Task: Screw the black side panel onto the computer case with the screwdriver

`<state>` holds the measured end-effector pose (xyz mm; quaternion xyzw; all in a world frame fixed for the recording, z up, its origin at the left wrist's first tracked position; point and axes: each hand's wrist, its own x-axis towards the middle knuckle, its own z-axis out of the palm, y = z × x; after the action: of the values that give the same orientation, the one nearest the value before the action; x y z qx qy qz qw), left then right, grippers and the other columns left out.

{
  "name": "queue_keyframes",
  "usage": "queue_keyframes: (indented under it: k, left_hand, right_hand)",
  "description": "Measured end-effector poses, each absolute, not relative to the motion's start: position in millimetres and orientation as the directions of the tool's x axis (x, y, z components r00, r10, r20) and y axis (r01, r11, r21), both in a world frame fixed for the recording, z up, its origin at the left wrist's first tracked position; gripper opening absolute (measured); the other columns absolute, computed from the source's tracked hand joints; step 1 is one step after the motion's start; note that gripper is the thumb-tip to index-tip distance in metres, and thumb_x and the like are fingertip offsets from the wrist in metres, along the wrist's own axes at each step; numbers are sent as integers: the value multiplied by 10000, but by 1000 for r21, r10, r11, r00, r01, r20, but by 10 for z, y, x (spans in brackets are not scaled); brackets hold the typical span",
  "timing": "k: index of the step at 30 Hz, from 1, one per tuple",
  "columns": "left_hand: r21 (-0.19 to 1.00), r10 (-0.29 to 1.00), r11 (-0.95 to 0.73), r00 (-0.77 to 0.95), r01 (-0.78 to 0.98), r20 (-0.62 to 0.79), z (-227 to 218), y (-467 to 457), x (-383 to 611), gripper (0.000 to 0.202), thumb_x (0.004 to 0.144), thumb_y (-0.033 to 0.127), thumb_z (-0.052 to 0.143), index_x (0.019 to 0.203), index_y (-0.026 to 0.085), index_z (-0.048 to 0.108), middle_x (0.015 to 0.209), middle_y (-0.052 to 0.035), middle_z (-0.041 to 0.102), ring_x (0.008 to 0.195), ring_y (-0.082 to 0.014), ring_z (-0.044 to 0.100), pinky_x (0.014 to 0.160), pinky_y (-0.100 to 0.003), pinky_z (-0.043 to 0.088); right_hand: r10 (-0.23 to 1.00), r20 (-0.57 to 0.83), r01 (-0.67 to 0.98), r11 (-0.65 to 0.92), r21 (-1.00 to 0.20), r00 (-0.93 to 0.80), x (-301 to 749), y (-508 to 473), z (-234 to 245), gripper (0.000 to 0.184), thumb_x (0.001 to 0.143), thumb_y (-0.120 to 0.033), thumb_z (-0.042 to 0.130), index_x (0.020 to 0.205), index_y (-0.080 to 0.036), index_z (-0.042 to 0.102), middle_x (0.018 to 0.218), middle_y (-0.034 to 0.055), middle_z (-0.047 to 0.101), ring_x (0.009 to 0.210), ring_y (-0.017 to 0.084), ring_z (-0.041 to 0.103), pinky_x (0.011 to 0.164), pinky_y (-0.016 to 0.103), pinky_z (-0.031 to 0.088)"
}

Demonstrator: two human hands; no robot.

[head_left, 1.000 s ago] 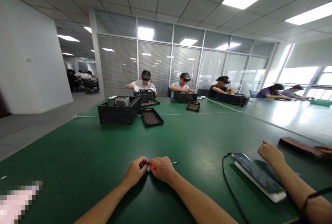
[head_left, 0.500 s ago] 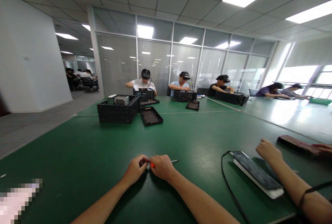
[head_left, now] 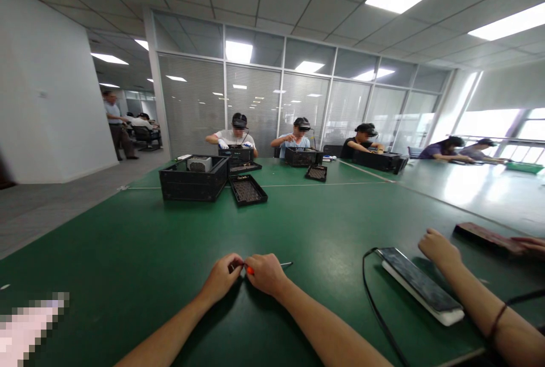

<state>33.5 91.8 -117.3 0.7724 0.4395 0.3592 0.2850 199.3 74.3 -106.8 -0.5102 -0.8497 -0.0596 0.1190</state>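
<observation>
Low over the green tabletop (head_left: 204,236), my two hands meet with their fingertips together. My right hand (head_left: 267,275) is closed around a screwdriver (head_left: 286,264); its thin metal shaft sticks out to the right, and a bit of orange handle shows at the fingers. My left hand (head_left: 221,277) is closed in a pinch against the right fingertips. Whatever sits between the left thumb and finger is too small to make out.
A phone on a white block (head_left: 419,285) with a black cable lies to the right, beside a neighbour's forearm (head_left: 464,282). Across the table stand a black computer case (head_left: 191,185) and a black tray-like panel (head_left: 248,190). Several people work at cases behind.
My hands and the screwdriver stay almost still. Across the table, the middle person's hand has risen from the case. A standing person has appeared in the far left doorway.
</observation>
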Motion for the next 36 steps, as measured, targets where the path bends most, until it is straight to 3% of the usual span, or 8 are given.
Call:
queue_keyframes:
  k: [36]
  left_hand:
    - [774,882,-448,363,448,300,-1222,940,337,214,753,333,491,781,159,613,706,-23,617,661,-153,545,642,-241,415]
  right_hand:
    - [849,277,882,470,-10,-449,2009,767,-1120,231,836,-281,413,931,-205,609,884,43,664,772,179,616,651,261,402]
